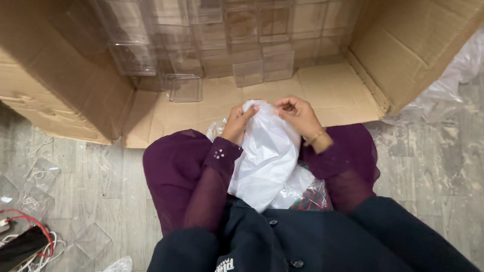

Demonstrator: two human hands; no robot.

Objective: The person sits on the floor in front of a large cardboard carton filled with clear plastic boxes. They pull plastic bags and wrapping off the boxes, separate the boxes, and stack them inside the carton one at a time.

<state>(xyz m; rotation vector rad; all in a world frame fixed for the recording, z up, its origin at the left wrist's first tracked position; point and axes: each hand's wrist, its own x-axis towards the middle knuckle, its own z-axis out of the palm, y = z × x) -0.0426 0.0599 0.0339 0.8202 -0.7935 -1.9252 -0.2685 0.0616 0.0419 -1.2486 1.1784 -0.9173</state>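
Both hands meet at the top of a white plastic bag (pixel 267 153) that lies over the person's lap, between the knees of a dark purple garment (pixel 174 168). The left hand (pixel 236 123) is closed on the bag's upper edge, fingers pressed together with the thin film bunched between them. The right hand (pixel 297 115) pinches the same edge just beside it, thumb against fingertips, with a gold bangle (pixel 317 136) at the wrist. The two hands are near each other but not touching — the bag's mouth is gathered between them.

Under the white bag, against the right thigh, sits a clear crinkled wrapper (pixel 307 194) with something red and dark inside; what it holds is hard to make out from here.

In front of the knees a large cardboard box (pixel 413 45) lies open on its side, its flap (pixel 322 93) flat on the floor. Inside stand stacked clear plastic boxes (pixel 242 35), and one small clear box (pixel 184 88) sits apart on the flap, near the left hand.

On the grey floor (pixel 111 191) to the left lie more flat clear plastic pieces (pixel 35 186) — and at the corner a dark device with red and white cables (pixel 25 242). A sheet of clear film (pixel 454 80) spreads beside the box on the right.
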